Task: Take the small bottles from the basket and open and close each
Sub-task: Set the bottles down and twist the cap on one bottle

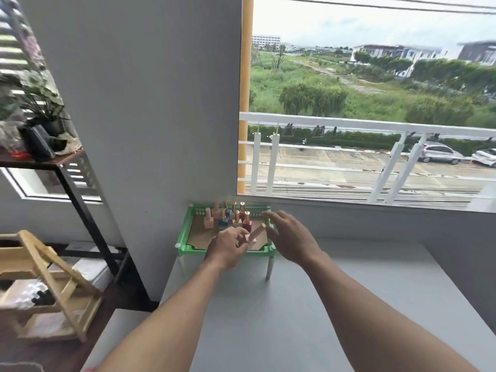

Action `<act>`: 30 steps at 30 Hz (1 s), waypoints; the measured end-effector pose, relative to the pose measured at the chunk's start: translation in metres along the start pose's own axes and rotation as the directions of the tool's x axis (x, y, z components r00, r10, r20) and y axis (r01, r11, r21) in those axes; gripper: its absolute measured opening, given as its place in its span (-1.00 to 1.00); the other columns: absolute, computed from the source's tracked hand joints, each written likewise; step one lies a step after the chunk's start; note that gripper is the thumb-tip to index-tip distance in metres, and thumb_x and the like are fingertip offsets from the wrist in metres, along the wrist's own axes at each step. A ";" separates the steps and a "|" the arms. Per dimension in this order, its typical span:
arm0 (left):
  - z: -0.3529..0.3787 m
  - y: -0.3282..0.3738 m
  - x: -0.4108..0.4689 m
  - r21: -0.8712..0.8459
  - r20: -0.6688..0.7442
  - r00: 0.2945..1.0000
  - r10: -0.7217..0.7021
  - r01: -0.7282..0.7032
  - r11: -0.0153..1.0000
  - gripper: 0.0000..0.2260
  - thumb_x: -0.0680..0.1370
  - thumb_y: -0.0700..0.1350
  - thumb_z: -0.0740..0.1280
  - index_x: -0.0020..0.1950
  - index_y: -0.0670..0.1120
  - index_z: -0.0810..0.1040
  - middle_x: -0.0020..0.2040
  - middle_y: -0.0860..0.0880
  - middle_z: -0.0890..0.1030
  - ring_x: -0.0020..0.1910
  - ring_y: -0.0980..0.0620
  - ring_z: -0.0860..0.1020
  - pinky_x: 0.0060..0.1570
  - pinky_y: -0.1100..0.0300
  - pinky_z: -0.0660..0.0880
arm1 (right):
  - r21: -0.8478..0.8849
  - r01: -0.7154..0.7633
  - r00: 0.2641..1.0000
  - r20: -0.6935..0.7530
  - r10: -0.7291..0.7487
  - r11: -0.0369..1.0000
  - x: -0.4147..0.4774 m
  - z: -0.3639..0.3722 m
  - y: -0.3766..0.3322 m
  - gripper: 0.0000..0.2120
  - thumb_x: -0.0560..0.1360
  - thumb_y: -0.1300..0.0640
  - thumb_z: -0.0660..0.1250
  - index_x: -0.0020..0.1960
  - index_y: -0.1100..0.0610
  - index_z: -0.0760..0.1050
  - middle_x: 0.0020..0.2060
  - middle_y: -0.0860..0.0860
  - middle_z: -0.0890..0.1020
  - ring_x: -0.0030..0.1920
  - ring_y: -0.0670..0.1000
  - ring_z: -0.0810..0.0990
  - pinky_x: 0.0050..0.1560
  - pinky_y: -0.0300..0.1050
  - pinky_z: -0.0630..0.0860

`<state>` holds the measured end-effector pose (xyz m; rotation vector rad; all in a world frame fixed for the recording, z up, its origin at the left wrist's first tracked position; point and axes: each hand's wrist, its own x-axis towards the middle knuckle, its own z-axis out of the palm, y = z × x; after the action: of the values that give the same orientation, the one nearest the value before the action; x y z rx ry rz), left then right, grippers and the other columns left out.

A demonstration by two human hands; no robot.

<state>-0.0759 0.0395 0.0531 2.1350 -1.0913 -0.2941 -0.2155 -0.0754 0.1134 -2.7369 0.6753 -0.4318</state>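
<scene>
A green basket [185, 232] on short white legs stands at the far left corner of the grey table [295, 304]. Several small bottles [236, 214] stand upright in its far half, some pink, some red or blue with gold caps. My left hand [228, 249] pinches a pink bottle [255, 236] that is tilted over the basket's near right part. My right hand [288, 238] hovers just right of that bottle with fingers spread, and its fingertips are close to the cap. Whether they touch it is unclear.
A grey wall column rises behind the basket. To the right is a window ledge [375, 208] with a white railing outside. A black-framed shelf [67, 170] with plants and a wooden rack [45, 285] stand to the left of the table.
</scene>
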 end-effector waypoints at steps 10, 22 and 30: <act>0.006 -0.009 0.021 -0.015 0.041 0.999 0.036 -0.035 0.999 -0.75 0.47 0.10 0.44 0.11 0.06 0.62 -0.08 0.07 0.62 -0.07 0.04 0.61 -0.03 0.12 0.55 | -0.012 -0.082 0.992 0.097 0.083 0.997 0.018 0.011 0.005 -0.77 0.61 0.17 0.21 0.21 0.11 0.56 0.12 0.05 0.60 0.12 0.09 0.56 0.09 -0.03 0.50; 0.017 -0.020 0.020 0.019 0.069 0.997 0.035 -0.036 0.999 -0.81 0.49 0.03 0.43 0.08 0.07 0.61 -0.01 0.04 0.63 -0.07 0.02 0.61 -0.02 0.07 0.56 | -0.073 -0.188 0.976 0.100 0.195 0.979 0.018 0.026 0.008 -0.68 0.60 -0.12 0.15 0.08 0.06 0.57 0.00 0.07 0.67 0.06 0.15 0.61 -0.05 -0.01 0.43; 0.021 -0.021 0.016 -0.010 0.084 0.996 0.021 -0.020 1.000 -0.82 0.49 0.05 0.43 0.07 0.09 0.61 -0.03 0.07 0.61 -0.08 0.05 0.60 -0.04 0.03 0.59 | -0.113 -0.216 0.961 0.150 0.231 0.970 0.014 0.030 0.009 -0.67 0.60 -0.11 0.15 0.07 0.08 0.57 -0.02 0.10 0.67 0.02 0.19 0.61 -0.07 0.00 0.50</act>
<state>-0.0629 0.0251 0.0257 2.1185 -1.1565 -0.3812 -0.1968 -0.0836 0.0856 -2.7020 0.9700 -0.1262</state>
